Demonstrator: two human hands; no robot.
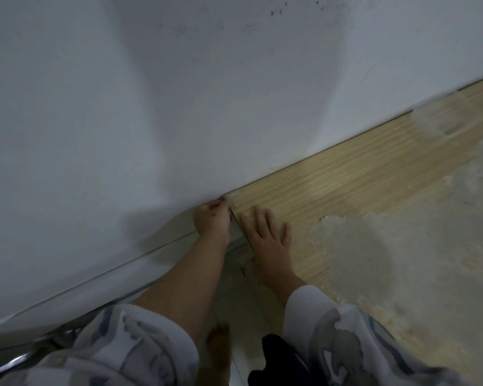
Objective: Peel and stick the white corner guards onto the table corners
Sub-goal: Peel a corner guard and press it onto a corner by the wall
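A light wood-grain table (346,185) stands against a white wall, its top worn and patchy on the right. At its far left corner sits a small white corner guard (231,196), partly hidden by fingers. My left hand (213,220) is beside the table's left edge, with its fingertips curled and pinching the guard at the corner. My right hand (268,238) lies flat on the tabletop just right of that edge, fingers straight and spread.
The white wall (179,93) rises directly behind the table and has dark specks near the top. A metal chair frame (25,355) shows at the lower left. The pale tiled floor (234,296) and a bare foot (219,344) lie below the table's edge.
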